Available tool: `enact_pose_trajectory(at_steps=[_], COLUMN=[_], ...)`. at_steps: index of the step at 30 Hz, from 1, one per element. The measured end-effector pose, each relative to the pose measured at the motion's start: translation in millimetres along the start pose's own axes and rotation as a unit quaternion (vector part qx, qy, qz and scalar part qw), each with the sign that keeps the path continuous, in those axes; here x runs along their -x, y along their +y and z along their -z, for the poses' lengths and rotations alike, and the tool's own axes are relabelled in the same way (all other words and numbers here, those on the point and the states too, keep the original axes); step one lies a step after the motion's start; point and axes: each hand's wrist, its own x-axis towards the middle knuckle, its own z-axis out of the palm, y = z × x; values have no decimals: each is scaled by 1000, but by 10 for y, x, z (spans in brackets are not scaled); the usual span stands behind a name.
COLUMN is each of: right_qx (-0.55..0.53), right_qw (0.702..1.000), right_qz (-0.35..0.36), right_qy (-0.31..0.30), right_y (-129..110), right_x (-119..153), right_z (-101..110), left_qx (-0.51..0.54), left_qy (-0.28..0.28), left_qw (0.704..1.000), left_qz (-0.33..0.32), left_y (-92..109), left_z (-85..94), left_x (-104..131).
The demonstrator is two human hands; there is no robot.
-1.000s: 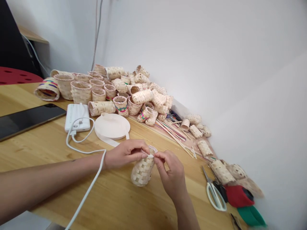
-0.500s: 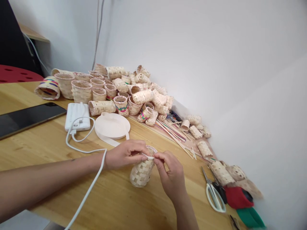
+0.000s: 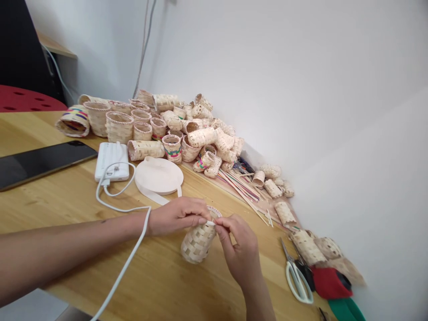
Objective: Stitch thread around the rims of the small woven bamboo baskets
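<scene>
A small woven basket (image 3: 197, 244) of pale strips, its rim stitched in pink and white, stands on the wooden table in front of me. At its near upper side, my left hand (image 3: 182, 216) pinches a short length of white ribbon (image 3: 210, 223) between thumb and fingers. My right hand (image 3: 237, 243) pinches the same ribbon from the other side, thumb and forefinger closed. Both hands partly cover the basket's top. Behind my left hand lies a flat roll of white ribbon (image 3: 159, 176), with a loose tail running toward that hand.
Many woven baskets (image 3: 120, 127) are heaped at the back. A phone (image 3: 47, 162) and a white power bank (image 3: 112, 160) lie left, its white cable (image 3: 127, 261) crossing my left forearm. Scissors (image 3: 297, 278), a red roll (image 3: 329, 283) and thin coloured strips (image 3: 242, 187) lie right.
The white ribbon between my fingers now shows a shorter stretch, and my fingertips sit slightly closer together. The whole view has shifted a little; the basket stays in place.
</scene>
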Motion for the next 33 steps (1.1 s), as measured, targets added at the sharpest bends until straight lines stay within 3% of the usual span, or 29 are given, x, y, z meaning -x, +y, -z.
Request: enact_pose_trajectory(at_steps=[6,12,20,33], right_qx=[25,27,17,8], right_qw=[999,999,997,995], right_qz=[11,29,67,82], right_qy=[-36,-29,-29,-47], right_y=[-36,-45,-34,-73], right_x=[21,18,29,26], right_z=[52,61,48,49], left_qx=[27,70,6,84], left_qy=[-28,12,-56,-104], left_qw=[999,996,998,989], left_qz=[0,51,23,66], left_y=[22,13,59,91], left_z=[31,26,73,161], left_x=[1,18,-13,-16])
